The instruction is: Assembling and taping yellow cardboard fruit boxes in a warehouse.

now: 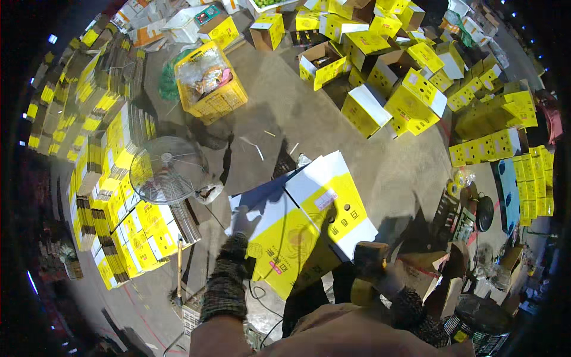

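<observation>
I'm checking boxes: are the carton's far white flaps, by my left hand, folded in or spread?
Spread: the white flaps extend beyond its yellow panels.

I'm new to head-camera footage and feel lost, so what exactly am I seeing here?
There is no robot: a person works with their own two hands. The single picture comes from the left of two wide fisheye cameras on their head, looking down, so straight edges bend near the rim. The left hand rests on a piece of yellow-and-white cardboard. The right hand holds a brownish tool; its exact kind is unclear. On the floor are a yellow crate, a wire-caged fan, stacked flat cardboard at left, and yellow-and-white boxes at upper right.
</observation>
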Demonstrator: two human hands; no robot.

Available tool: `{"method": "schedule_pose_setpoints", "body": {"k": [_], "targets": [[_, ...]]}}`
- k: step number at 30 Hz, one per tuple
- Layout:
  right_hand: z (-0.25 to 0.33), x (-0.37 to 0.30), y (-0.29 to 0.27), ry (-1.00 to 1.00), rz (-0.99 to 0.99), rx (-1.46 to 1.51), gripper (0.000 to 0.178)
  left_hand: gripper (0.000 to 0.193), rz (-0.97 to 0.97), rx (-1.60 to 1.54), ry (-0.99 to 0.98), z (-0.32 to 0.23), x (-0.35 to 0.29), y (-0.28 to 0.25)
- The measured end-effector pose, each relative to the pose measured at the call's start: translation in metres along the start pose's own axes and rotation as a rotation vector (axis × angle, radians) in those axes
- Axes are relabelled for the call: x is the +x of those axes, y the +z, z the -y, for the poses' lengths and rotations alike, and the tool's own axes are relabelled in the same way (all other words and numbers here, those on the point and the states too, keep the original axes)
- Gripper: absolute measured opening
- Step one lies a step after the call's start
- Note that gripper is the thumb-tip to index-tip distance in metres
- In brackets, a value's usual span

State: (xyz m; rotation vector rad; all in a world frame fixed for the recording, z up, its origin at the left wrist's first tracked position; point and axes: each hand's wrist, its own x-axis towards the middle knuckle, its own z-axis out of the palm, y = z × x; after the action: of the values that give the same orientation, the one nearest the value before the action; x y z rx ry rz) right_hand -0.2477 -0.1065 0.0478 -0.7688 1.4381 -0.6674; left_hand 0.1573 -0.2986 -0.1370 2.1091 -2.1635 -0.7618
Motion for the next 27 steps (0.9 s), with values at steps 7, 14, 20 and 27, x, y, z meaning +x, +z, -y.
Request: {"method": "schedule_pose_setpoints", "body": {"k": [7,14,20,27], "targets": [[0.111,-0.011,0.026,-0.503,-0.133,-0.11,0.049,0.02,0.172,-0.259,0.44,-0.134,-0.095,-0.213],[0.107,0.019,-0.006,-0.61,0.021,0.311,0.036,0.039,0.539,-0.512,0.479,-0.153,-0.146,-0.206],[0.047,0.034,-0.038,-1.018,0.076,-0.272,0.077,0.055,0.11,-0.391,0.593,-0.134,-0.08,-0.198],[0.114,-0.002,-0.047,-0.812,0.359,-0.412,0.044,0.037,0.106,0.109,0.47,-0.167,-0.123,-0.244]]}}
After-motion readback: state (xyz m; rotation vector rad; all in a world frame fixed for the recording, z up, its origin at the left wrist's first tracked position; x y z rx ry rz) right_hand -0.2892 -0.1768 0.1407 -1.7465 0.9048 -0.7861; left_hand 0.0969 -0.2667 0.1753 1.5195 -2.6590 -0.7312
